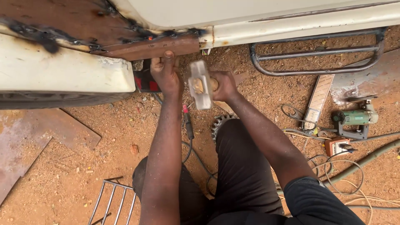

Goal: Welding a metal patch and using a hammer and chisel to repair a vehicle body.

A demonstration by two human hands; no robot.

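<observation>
My left hand [166,74] presses its fingers against the lower edge of a rusty brown metal patch [154,47] welded onto the white vehicle body [62,71]. Black burn marks run along the weld seams [137,33]. My right hand [223,85] grips the wooden handle of a heavy hammer [199,84], whose pale, blurred steel head hangs just right of the left hand and below the patch. Both forearms reach up from my knees in dark trousers.
A metal step rail [316,52] hangs under the vehicle at right. On the reddish dirt lie a green angle grinder [354,118], a socket box [337,146], cables [333,166], rusty sheet pieces [29,141], a wire grille [112,200] and a tyre [50,101].
</observation>
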